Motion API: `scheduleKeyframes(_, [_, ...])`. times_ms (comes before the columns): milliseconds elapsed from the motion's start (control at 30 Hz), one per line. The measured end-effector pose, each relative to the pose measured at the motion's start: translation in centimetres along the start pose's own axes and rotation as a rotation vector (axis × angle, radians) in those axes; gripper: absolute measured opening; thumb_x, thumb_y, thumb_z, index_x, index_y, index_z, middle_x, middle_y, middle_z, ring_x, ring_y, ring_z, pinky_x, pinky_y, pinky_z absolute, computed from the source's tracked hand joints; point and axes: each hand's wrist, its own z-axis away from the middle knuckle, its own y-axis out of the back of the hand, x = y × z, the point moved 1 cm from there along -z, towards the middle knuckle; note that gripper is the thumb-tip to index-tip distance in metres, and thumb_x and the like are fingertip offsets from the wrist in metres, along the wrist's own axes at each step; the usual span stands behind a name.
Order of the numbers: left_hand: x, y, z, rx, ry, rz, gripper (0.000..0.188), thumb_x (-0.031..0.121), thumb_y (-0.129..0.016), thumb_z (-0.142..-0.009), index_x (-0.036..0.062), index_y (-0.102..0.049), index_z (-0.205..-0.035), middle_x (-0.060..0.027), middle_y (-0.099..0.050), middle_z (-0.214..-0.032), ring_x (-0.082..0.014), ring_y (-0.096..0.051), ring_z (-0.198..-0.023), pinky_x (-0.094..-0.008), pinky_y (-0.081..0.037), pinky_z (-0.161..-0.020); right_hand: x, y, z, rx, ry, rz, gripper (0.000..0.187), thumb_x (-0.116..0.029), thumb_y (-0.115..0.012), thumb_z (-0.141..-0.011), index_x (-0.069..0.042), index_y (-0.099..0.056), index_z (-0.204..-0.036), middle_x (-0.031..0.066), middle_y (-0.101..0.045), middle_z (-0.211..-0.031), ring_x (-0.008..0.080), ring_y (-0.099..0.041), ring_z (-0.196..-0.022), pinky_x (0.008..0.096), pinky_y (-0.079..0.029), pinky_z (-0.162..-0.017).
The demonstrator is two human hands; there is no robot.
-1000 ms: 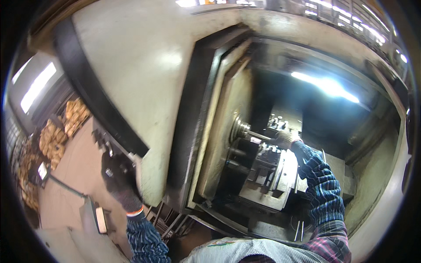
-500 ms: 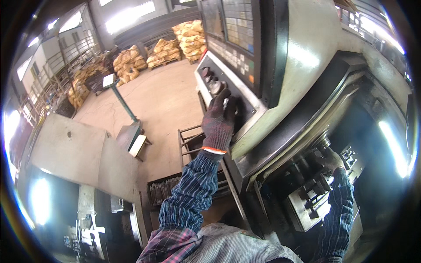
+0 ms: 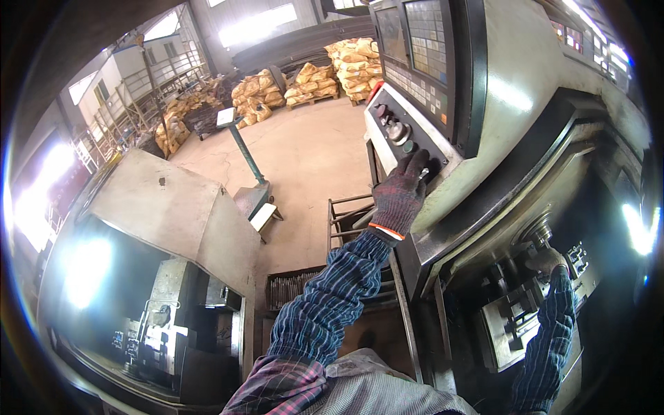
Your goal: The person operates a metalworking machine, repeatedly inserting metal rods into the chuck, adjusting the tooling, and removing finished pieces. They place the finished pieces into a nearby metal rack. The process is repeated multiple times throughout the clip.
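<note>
My left hand (image 3: 401,197), in a dark knit glove with an orange-edged cuff, reaches to the lower end of the machine's sloping control panel (image 3: 391,104). Its fingers are bent together around a small shiny piece, mostly hidden, against the panel. Just above the fingertips are a green button (image 3: 409,146) and a round metal dial (image 3: 397,132). My right hand (image 3: 548,261), also gloved, is inside the machine, right below the round chuck (image 3: 538,232). Its fingers are curled in at the chuck's front; what they grip is too dark to make out.
Metal tool blocks (image 3: 505,339) sit below my right hand. A second machine (image 3: 166,194) stands at my left. Between them are a metal rack (image 3: 346,214), a crate of rods (image 3: 294,287) and a green-posted platform scale (image 3: 249,159). Yellow sacks (image 3: 353,66) are stacked at the back.
The whole view has swung left, so everything sits further right. My left hand has slid down the panel, uncovering the green button. My right hand stays at the chuck.
</note>
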Motion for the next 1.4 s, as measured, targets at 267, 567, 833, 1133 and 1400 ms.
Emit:
scheduleKeyframes(267, [-1.0, -0.5, 0.6, 0.079, -0.07, 0.078, 0.054, 0.023, -0.066, -0.092, 0.024, -0.051, -0.143, -0.0065, -0.06, -0.14, -0.0317, -0.068, -0.11, -0.0439, -0.059, -0.081, 0.0, -0.3, -1.1, 0.068, -0.124, 0.052, 0.064, -0.04, -0.079, -0.068, -0.014, -0.068, -0.125, 0.0178, -0.075, -0.104, 0.0334, -0.073, -0.097, 0.045, -0.059, -0.083])
scheduleKeyframes(567, [-4.2, 4.3, 12.1, -0.275, 0.214, 0.397, 0.034, 0.023, -0.066, -0.099, 0.0111, -0.064, -0.131, -0.0131, -0.069, -0.124, -0.0289, -0.069, -0.111, -0.0359, -0.056, -0.094, -6.7, -2.3, 1.0, 0.095, 0.156, 0.151, 0.049, -0.042, -0.062, -0.086, -0.017, -0.067, -0.127, 0.012, -0.074, -0.113, 0.0298, -0.069, -0.111, 0.0449, -0.055, -0.095])
scheduleKeyframes(833, [-11.0, 10.3, 20.4, -0.258, 0.263, 0.587, 0.035, 0.024, -0.066, -0.1, 0.0118, -0.065, -0.132, -0.0144, -0.069, -0.126, -0.0286, -0.069, -0.111, -0.0353, -0.056, -0.093, -3.9, -2.6, 3.7, 0.663, 0.13, -0.058, 0.049, -0.03, -0.073, -0.08, -0.016, -0.066, -0.126, 0.0148, -0.069, -0.112, 0.0379, -0.066, -0.105, 0.0499, -0.054, -0.088])
scheduleKeyframes(1133, [-17.0, 17.8, 24.5, -0.08, 0.23, 0.723, 0.038, 0.013, -0.065, -0.099, 0.0089, -0.062, -0.136, -0.0151, -0.066, -0.131, -0.0264, -0.065, -0.12, -0.0344, -0.052, -0.101, -23.4, -7.6, 18.1, 1.111, 0.633, -0.709, 0.054, -0.022, -0.057, -0.102, -0.001, -0.044, -0.15, 0.0193, -0.05, -0.151, 0.0351, -0.048, -0.138, 0.0459, -0.035, -0.116])
scheduleKeyframes(1400, [-19.2, 27.5, 28.5, -0.049, 0.422, 1.141, 0.042, 0.003, -0.062, -0.1, 0.0012, -0.057, -0.141, -0.0118, -0.06, -0.14, -0.0191, -0.056, -0.128, -0.0311, -0.044, -0.11, -46.3, -22.5, 25.0, 0.449, 1.165, -0.544, 0.063, -0.039, -0.08, -0.085, -0.005, -0.062, -0.134, 0.0173, -0.065, -0.133, 0.0352, -0.063, -0.121, 0.0469, -0.051, -0.101])
